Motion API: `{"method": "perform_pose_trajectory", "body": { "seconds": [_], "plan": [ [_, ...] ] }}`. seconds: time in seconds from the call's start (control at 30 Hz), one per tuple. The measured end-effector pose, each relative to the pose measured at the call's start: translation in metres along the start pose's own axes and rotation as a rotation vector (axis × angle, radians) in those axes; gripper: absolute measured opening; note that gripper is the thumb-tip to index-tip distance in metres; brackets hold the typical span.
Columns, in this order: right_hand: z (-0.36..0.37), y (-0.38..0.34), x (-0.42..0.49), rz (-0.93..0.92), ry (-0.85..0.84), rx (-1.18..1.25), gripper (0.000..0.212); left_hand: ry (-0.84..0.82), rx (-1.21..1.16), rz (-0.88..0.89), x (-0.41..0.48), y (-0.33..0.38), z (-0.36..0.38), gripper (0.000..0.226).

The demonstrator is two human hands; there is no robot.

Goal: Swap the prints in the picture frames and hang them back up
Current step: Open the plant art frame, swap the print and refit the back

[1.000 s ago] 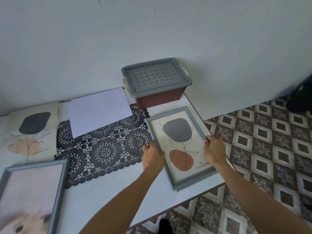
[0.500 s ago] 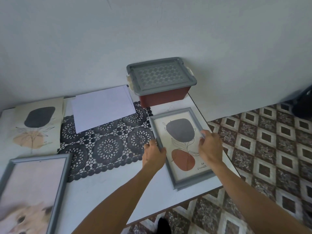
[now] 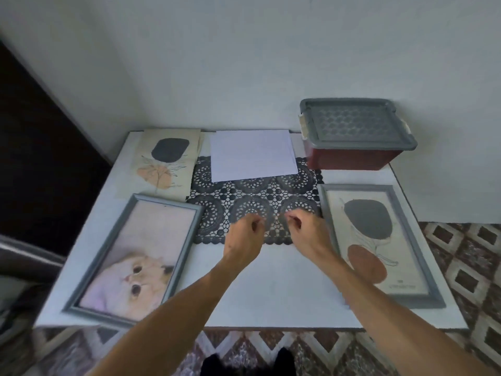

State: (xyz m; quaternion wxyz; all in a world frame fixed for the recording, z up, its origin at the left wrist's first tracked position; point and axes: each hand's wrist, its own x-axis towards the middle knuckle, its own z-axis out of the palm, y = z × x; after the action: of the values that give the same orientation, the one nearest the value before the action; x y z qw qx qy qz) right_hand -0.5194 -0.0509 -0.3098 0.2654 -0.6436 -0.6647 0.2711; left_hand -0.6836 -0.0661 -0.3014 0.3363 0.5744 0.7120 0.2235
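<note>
A grey frame with a grey-and-rust abstract print (image 3: pixel 379 245) lies flat at the table's right side. Another grey frame holding a cat print (image 3: pixel 135 256) lies at the left front. A loose print with a dark blob and a peach shape (image 3: pixel 165 161) rests at the back left. A blank white sheet (image 3: pixel 252 154) lies at the back middle. My left hand (image 3: pixel 244 237) and my right hand (image 3: pixel 306 232) hover over the lace mat between the frames, fingers loosely curled, holding nothing.
A dark lace mat (image 3: pixel 254 202) covers the middle of the white table (image 3: pixel 271 294). A red box with a grey lid (image 3: pixel 355 134) stands at the back right against the wall. Patterned floor tiles (image 3: pixel 466 267) lie to the right and in front.
Both hands let go of the right-hand frame and moved left to the middle of the table. The view swung left, bringing the whole table into sight.
</note>
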Motion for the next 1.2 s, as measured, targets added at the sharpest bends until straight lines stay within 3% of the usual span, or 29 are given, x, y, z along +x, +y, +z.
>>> {"method": "perform_pose_trajectory", "body": {
  "seconds": [0.33, 0.5, 0.7, 0.87, 1.03, 1.2],
  "plan": [
    [0.128, -0.107, -0.015, 0.094, -0.444, 0.157, 0.014, 0.260, 0.086, -0.166, -0.024, -0.132, -0.127, 0.018],
    [0.173, -0.136, -0.024, 0.179, -0.438, 0.129, 0.017, 0.304, 0.179, -0.252, -0.033, -0.187, -0.176, 0.030],
    [0.199, -0.150, -0.028, 0.336, -0.309, 0.167, 0.027, 0.280, 0.289, -0.386, -0.037, -0.233, -0.204, 0.036],
    [0.207, -0.153, -0.033, 0.422, -0.257, 0.191, 0.021, 0.230, 0.279, -0.408, -0.035, -0.249, -0.207, 0.036],
    [0.212, -0.157, -0.036, 0.465, -0.240, 0.218, 0.033, 0.195, 0.220, -0.461, -0.027, -0.250, -0.207, 0.040],
    [0.207, -0.164, -0.044, 0.460, -0.212, 0.244, 0.026, 0.262, 0.139, -0.553, -0.025, -0.250, -0.207, 0.037]
  ]
}}
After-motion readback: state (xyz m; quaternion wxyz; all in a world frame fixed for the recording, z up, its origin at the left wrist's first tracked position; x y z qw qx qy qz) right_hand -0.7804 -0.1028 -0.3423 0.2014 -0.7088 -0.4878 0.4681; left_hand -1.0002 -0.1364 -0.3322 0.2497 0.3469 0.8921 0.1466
